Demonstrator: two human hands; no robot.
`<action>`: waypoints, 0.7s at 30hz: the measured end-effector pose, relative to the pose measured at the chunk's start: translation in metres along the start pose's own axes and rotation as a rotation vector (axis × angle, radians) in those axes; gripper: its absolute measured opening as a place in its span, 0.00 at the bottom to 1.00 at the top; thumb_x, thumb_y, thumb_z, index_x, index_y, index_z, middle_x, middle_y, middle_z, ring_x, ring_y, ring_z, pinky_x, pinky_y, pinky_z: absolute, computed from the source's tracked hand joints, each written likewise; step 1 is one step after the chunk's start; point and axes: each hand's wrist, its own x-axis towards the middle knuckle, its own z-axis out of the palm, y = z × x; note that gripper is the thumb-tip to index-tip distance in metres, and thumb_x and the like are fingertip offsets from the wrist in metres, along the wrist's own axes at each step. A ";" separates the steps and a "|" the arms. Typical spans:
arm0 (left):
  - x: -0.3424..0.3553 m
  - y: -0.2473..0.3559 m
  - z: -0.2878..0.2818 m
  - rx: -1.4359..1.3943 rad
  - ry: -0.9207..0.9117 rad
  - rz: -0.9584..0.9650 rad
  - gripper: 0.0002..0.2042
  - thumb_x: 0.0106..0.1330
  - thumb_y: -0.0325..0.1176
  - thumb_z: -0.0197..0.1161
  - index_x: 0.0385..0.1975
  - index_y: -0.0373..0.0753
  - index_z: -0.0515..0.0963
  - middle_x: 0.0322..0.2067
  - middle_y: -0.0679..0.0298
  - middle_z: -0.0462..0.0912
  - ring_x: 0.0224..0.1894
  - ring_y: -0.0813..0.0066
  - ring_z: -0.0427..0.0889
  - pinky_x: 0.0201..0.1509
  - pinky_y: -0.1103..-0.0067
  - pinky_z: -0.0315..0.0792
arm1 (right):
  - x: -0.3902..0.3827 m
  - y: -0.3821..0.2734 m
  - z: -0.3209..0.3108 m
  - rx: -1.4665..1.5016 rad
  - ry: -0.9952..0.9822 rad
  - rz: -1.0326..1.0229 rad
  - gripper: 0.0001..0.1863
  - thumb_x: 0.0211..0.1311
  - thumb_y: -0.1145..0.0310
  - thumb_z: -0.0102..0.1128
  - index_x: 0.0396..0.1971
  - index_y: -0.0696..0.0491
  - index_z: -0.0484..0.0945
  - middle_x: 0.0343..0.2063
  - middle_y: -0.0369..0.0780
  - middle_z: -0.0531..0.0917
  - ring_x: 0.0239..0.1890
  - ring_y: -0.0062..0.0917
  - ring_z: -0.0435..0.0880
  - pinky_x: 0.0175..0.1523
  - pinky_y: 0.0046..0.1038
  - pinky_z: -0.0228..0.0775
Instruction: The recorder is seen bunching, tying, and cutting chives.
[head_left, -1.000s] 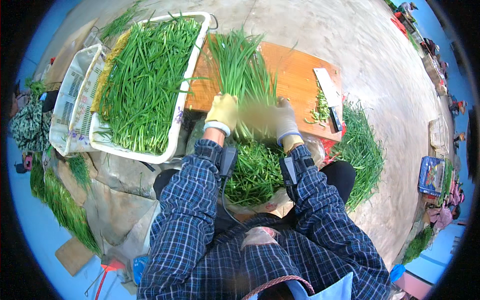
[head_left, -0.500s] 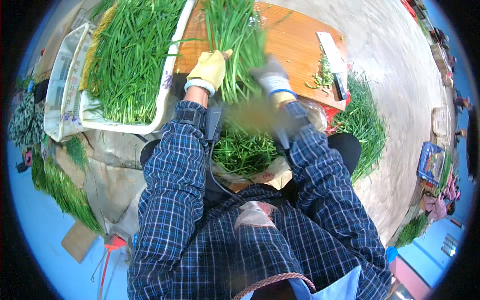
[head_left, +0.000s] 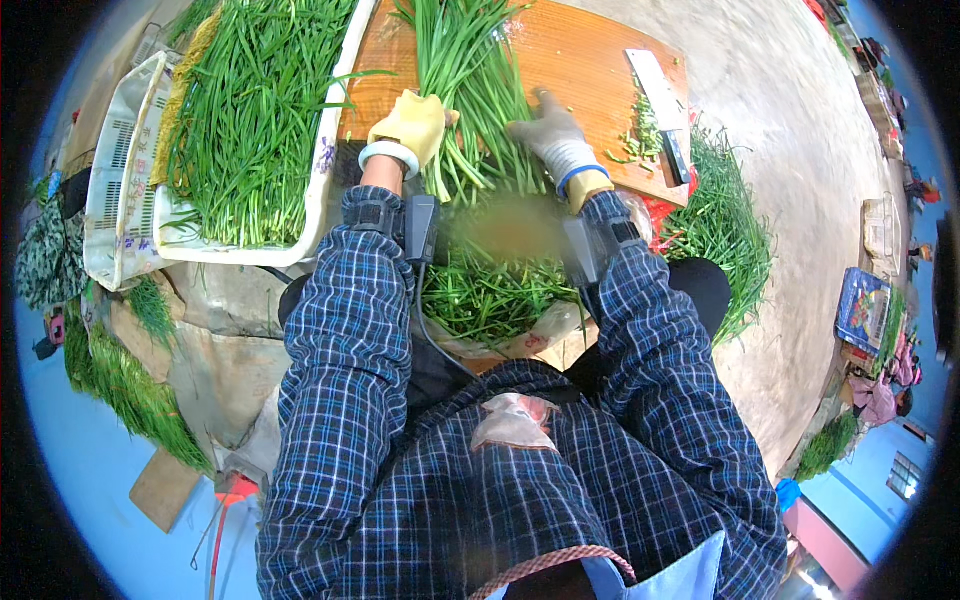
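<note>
A bunch of long green leafy stalks (head_left: 470, 95) lies over the near edge of the orange-brown wooden counter (head_left: 585, 65). The yellow-gloved left hand (head_left: 412, 128) curls at its left side, grip unclear; the grey-gloved right hand (head_left: 557, 138) spreads loosely beside it.

From the head, through one wide fisheye, we look steeply down past near sleeves (head_left: 350, 330) to the worktop (head_left: 585, 85), its far left corner cropped.
</note>
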 end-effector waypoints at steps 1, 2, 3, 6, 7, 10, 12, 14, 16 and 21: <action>-0.003 0.007 -0.001 -0.004 -0.003 0.003 0.20 0.67 0.42 0.53 0.42 0.29 0.78 0.49 0.37 0.74 0.48 0.46 0.77 0.55 0.66 0.69 | -0.002 0.007 0.002 -0.017 0.107 -0.053 0.37 0.49 0.56 0.69 0.61 0.50 0.66 0.54 0.49 0.75 0.57 0.39 0.74 0.58 0.35 0.68; -0.007 0.016 -0.003 -0.025 0.037 0.020 0.21 0.66 0.45 0.55 0.41 0.28 0.78 0.50 0.36 0.72 0.49 0.44 0.76 0.56 0.66 0.69 | -0.009 0.011 -0.004 -0.023 0.111 -0.045 0.37 0.49 0.56 0.69 0.61 0.50 0.66 0.54 0.49 0.75 0.57 0.39 0.74 0.58 0.35 0.68; -0.012 0.014 -0.006 -0.041 0.083 0.019 0.22 0.65 0.47 0.56 0.40 0.28 0.78 0.52 0.35 0.70 0.50 0.42 0.75 0.57 0.65 0.69 | -0.023 0.007 -0.007 -0.129 0.172 -0.137 0.34 0.50 0.56 0.68 0.59 0.49 0.68 0.51 0.47 0.78 0.54 0.38 0.76 0.56 0.34 0.69; 0.001 0.003 -0.001 0.293 0.064 0.129 0.15 0.63 0.37 0.51 0.39 0.37 0.82 0.49 0.43 0.76 0.50 0.51 0.78 0.54 0.63 0.72 | -0.071 -0.011 -0.002 -0.257 0.095 -0.315 0.23 0.56 0.57 0.61 0.52 0.42 0.73 0.35 0.43 0.84 0.40 0.34 0.84 0.47 0.35 0.75; -0.007 0.022 -0.014 0.072 0.024 -0.039 0.18 0.61 0.39 0.50 0.43 0.36 0.80 0.50 0.46 0.76 0.52 0.50 0.76 0.56 0.64 0.70 | -0.083 -0.020 -0.002 -0.332 0.010 -0.266 0.26 0.53 0.57 0.63 0.54 0.45 0.71 0.35 0.44 0.83 0.40 0.37 0.83 0.47 0.36 0.74; 0.022 0.012 0.032 -0.037 0.355 0.021 0.41 0.58 0.57 0.52 0.68 0.40 0.51 0.68 0.54 0.51 0.70 0.56 0.52 0.70 0.63 0.51 | -0.065 -0.021 0.028 -0.486 -0.173 -0.122 0.30 0.44 0.55 0.68 0.49 0.51 0.72 0.34 0.47 0.82 0.39 0.41 0.82 0.47 0.38 0.74; 0.013 0.026 0.038 0.018 0.183 -0.029 0.44 0.59 0.61 0.52 0.70 0.45 0.43 0.71 0.59 0.42 0.72 0.50 0.41 0.71 0.53 0.40 | -0.063 -0.018 0.036 -0.609 -0.235 -0.223 0.22 0.48 0.57 0.64 0.43 0.51 0.76 0.34 0.46 0.82 0.39 0.41 0.82 0.46 0.38 0.74; 0.003 0.012 0.034 0.143 0.140 -0.021 0.45 0.58 0.62 0.52 0.70 0.47 0.42 0.71 0.60 0.41 0.72 0.50 0.40 0.70 0.50 0.38 | -0.085 -0.029 0.033 -0.415 -0.258 -0.272 0.19 0.56 0.53 0.55 0.40 0.52 0.79 0.35 0.47 0.82 0.39 0.40 0.83 0.46 0.37 0.74; 0.003 0.000 0.037 0.127 0.171 0.001 0.44 0.58 0.63 0.52 0.70 0.48 0.43 0.71 0.61 0.41 0.72 0.49 0.40 0.69 0.47 0.37 | -0.105 -0.031 0.032 -0.549 -0.399 -0.315 0.15 0.62 0.61 0.47 0.37 0.50 0.82 0.39 0.45 0.83 0.41 0.38 0.84 0.45 0.36 0.76; 0.005 0.005 0.037 0.157 0.165 0.008 0.43 0.60 0.62 0.51 0.70 0.50 0.44 0.71 0.62 0.41 0.72 0.52 0.42 0.70 0.48 0.38 | -0.129 0.038 0.047 -0.725 -0.508 -0.318 0.12 0.60 0.64 0.51 0.38 0.51 0.81 0.38 0.44 0.84 0.41 0.36 0.84 0.45 0.35 0.77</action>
